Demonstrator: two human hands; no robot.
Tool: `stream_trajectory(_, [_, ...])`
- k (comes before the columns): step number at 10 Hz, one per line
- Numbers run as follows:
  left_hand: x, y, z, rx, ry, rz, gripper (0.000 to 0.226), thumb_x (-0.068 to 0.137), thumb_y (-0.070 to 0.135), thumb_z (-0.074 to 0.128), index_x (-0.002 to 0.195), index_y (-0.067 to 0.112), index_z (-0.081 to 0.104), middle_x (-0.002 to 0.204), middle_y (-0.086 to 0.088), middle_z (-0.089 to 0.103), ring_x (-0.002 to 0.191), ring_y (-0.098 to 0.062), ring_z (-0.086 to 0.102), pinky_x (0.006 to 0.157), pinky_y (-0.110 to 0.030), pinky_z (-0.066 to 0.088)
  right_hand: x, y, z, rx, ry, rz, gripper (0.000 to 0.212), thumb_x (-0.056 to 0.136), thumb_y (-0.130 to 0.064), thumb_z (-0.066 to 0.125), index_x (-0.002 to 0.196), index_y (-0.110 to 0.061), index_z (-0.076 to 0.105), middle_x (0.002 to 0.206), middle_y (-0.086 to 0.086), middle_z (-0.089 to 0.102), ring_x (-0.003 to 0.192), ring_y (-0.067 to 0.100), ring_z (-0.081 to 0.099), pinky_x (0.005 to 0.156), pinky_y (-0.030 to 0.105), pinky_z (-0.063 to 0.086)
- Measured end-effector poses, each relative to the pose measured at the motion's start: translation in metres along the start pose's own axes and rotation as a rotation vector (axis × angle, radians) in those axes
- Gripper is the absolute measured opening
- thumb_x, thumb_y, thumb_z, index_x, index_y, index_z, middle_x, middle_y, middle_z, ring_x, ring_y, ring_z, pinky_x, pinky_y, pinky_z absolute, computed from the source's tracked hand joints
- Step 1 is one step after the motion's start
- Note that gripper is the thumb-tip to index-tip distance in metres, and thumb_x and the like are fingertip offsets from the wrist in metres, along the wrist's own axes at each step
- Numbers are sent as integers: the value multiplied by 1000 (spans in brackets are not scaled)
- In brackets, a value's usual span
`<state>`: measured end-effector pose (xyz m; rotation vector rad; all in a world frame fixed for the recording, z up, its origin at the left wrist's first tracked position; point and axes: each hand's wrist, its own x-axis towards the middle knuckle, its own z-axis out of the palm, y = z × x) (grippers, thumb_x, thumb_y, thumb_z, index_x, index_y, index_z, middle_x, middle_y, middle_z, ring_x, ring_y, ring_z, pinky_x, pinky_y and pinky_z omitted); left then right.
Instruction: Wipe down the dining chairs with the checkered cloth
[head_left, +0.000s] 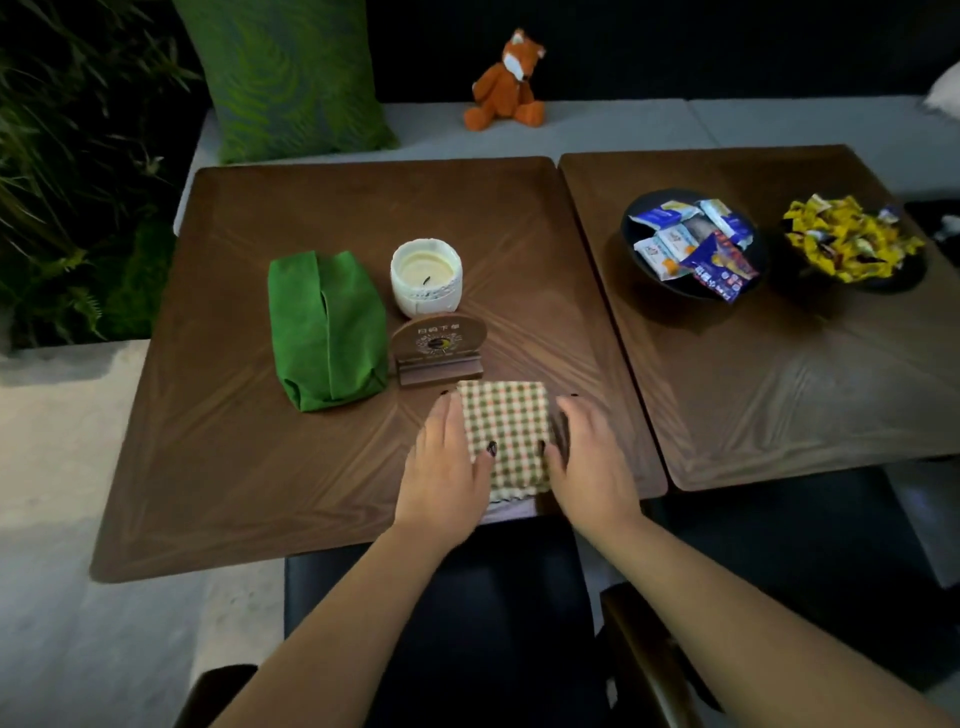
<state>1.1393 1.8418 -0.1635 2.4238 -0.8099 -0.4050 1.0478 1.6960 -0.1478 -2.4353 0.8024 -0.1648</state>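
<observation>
1. Nearest me, below my forearms, sits a dark dining chair tucked against the counter's near edge; a second dark seat lies to its right.
2. The folded checkered cloth lies flat between my hands, near the counter's near edge, its long axis running near to far.
3. My left hand and right hand flank it, fingers fairly straight, resting on its side edges, thumbs on top. Neither is clearly nearer; I judge either could lift it.
4. The wooden counter carries, just beyond the cloth, a small wooden sign, a green pouch and a white candle.
5. Farther right stand two snack bowls; beyond, a bench with a fox toy.
</observation>
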Motion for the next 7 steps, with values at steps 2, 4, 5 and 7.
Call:
stream_trajectory(2, [-10, -29, 23, 446, -185, 235, 73, 98, 46, 19, 154, 7, -8, 163, -9, -7, 150, -21, -13, 122, -41, -5, -4, 32, 23, -286, -278, -298, 56, 100, -20, 36, 152, -10, 19, 160, 3, 12, 148, 16, 4, 120, 34, 6])
stream_trajectory(4, [2, -12, 36, 433, -186, 178, 73, 99, 47, 17, 153, 5, -10, 163, -12, -11, 149, -24, -17, 121, -44, -6, 8, 43, 16, -328, -272, -301, 59, 99, -16, 37, 153, -12, 14, 161, 3, 9, 147, 14, 0, 119, 31, 2])
stream_trajectory(5, [5, -7, 38, 438, -182, 145, 74, 100, 46, 21, 153, 5, -12, 162, -12, -13, 148, -23, -18, 121, -42, -7, 12, 46, 12, -356, -311, -327, 59, 100, -19, 35, 153, -14, 10, 161, 1, 4, 148, 15, 0, 118, 28, 0])
stream_trajectory(7, [-5, 8, 9, 311, -89, 89, 72, 101, 42, 29, 154, 6, -2, 163, -10, -2, 150, -21, -8, 121, -38, 0, 3, 32, -14, -326, -290, -328, 60, 103, -29, 32, 153, -14, 3, 161, 1, 0, 147, 12, -2, 114, 23, -1])
